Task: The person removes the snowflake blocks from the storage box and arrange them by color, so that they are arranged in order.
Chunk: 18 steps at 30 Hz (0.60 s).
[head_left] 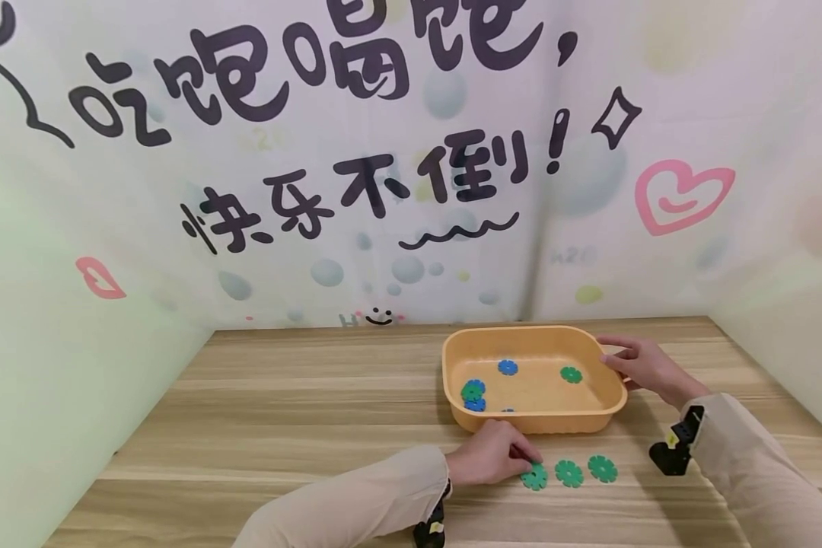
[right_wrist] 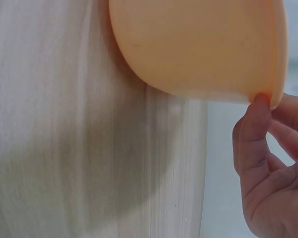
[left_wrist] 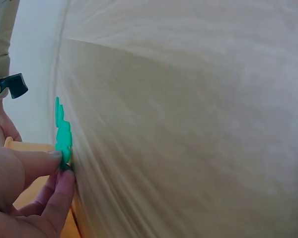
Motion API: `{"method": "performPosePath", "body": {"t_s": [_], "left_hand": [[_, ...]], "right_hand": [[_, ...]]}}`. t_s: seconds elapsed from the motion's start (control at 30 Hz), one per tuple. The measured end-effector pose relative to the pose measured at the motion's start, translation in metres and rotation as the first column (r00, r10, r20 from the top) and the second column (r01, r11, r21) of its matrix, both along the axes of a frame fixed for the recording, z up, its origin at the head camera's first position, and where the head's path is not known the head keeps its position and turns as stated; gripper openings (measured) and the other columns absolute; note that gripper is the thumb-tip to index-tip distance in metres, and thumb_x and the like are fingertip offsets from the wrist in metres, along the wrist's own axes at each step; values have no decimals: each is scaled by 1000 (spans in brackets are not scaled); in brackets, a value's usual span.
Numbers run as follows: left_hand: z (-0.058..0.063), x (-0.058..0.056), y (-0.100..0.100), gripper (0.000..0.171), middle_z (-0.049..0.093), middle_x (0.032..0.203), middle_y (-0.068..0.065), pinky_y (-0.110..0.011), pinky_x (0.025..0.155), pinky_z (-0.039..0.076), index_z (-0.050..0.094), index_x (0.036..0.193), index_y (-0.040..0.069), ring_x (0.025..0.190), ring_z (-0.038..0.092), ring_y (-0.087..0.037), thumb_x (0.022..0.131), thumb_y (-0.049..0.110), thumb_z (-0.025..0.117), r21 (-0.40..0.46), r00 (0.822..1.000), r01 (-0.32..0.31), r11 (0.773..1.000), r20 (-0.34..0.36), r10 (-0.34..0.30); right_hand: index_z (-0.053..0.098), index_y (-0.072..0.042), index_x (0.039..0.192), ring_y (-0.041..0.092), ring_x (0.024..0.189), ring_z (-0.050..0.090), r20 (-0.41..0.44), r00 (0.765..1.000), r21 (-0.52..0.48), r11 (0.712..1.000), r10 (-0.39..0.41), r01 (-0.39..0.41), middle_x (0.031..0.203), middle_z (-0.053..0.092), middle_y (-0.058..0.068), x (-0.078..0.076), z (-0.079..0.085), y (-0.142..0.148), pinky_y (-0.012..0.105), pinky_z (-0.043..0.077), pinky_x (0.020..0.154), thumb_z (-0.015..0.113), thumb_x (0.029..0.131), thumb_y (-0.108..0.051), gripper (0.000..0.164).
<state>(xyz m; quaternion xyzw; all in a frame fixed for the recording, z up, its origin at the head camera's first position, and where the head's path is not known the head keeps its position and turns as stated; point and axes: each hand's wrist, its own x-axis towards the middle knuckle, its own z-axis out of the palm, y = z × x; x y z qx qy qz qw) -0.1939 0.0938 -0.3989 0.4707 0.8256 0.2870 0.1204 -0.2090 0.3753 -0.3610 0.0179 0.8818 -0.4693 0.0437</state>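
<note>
An orange plastic basin (head_left: 534, 420) stands on the wooden table, with several blue and green snowflake discs inside. My right hand (head_left: 651, 371) holds its right end; in the right wrist view thumb and fingers (right_wrist: 258, 119) pinch the basin's rim. In front of the basin, my left hand (head_left: 489, 455) pinches a green snowflake disc (head_left: 534, 477) by its edge, low over the table. The left wrist view shows the thumb and fingers on this disc. Two more green discs, a middle one (head_left: 568, 473) and a right one (head_left: 603, 469), lie to its right in a row.
Inside the basin, a blue disc (head_left: 508, 367) lies near the back and a green disc (head_left: 571, 374) to the right. A small cluster of discs (head_left: 473, 391) sits at the left end. The wooden table (head_left: 301, 403) meets a printed cloth backdrop (head_left: 281, 289) behind.
</note>
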Motion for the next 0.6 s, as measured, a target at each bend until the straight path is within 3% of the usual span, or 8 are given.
{"method": "performPosePath", "body": {"t_s": [0.6], "left_hand": [[1,4,3,12,67,80,8,-5,58,38,71,89,10,69,51,11,81,6,63,-2,999,-14,1000,-41,14]], "right_hand": [[27,10,133,18,72,56,3,1000,15,1000,-6,6,95,58,21,1,0,-2,33,50,61,49,92,-17,54]]}}
